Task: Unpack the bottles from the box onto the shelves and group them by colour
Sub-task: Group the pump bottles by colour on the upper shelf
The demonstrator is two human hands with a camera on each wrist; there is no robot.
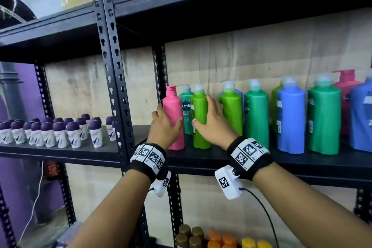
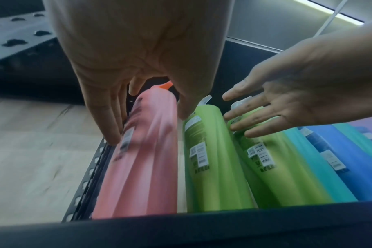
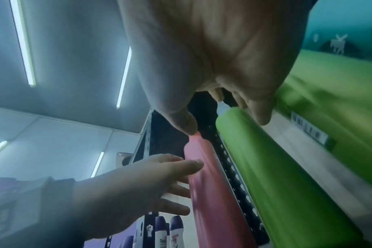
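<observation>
Nearest, the left hand (image 1: 164,125) wraps its thumb and fingers loosely round the pink bottle (image 1: 174,119), standing at the left end of the black metal shelf (image 1: 211,159). The right hand (image 1: 213,125), fingers spread wide, rests against the lime green bottle (image 1: 199,115) beside it. Behind stands a darker green bottle (image 1: 186,106) reading "unsil". Rightward run green and blue bottles (image 1: 290,119). Purple-capped deodorants (image 1: 73,135) fill the left bay before a plywood back panel (image 1: 261,56).
</observation>
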